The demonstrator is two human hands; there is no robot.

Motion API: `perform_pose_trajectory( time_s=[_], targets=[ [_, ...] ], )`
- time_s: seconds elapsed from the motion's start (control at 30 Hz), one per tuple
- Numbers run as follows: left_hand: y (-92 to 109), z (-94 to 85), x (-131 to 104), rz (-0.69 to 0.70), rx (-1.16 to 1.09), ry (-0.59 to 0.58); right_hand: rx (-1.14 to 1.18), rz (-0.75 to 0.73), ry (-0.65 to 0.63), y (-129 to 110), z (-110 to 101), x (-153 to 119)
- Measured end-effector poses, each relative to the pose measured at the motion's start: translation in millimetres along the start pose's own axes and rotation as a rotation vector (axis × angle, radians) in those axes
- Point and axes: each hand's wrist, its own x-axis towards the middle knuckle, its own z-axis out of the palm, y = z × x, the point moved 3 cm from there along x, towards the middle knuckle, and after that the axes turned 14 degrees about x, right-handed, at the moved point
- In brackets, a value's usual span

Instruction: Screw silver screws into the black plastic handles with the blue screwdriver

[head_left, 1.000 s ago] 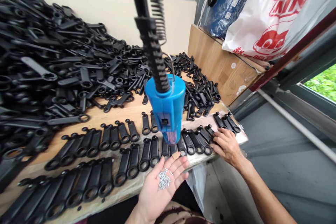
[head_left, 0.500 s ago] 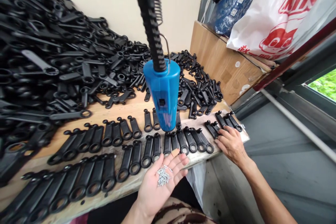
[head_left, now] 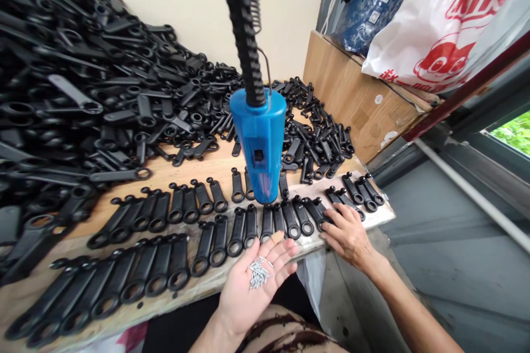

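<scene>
Small silver screws (head_left: 258, 272), a loose cluster, lie in the upturned palm of the left hand (head_left: 252, 281), fingers spread flat, at the near edge of the wooden workbench (head_left: 194, 168). Right hand (head_left: 345, 234) palm down, fingers loosely extended, tips touching a black plastic handle (head_left: 317, 210) in the front row; gripping nothing. Blue hanging screwdriver (head_left: 259, 143) above the rows. Heaped black handles (head_left: 83, 77) far left
</scene>
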Motion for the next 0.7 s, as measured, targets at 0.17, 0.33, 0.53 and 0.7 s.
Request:
perform_pose_trajectory(
  time_s=[0.17, 0.33, 0.53, 0.7],
  targets=[
    [-1, -0.1, 0, -0.002, -0.003, -0.008, -0.086, 0.031, 0.010, 8, 0, -3],
    [1, 1.5, -2, 0.000, 0.006, -0.007, -0.105, 0.057, 0.043, 12, -3, -4],
    [1, 2.0, 0, -0.001, 0.001, -0.021, -0.004, 0.010, 0.064, 1, 2, -6],
    [2, 3.5, 0, -0.009, 0.009, -0.018, -0.017, 0.055, 0.080, -3, 4, -6]
  ],
)
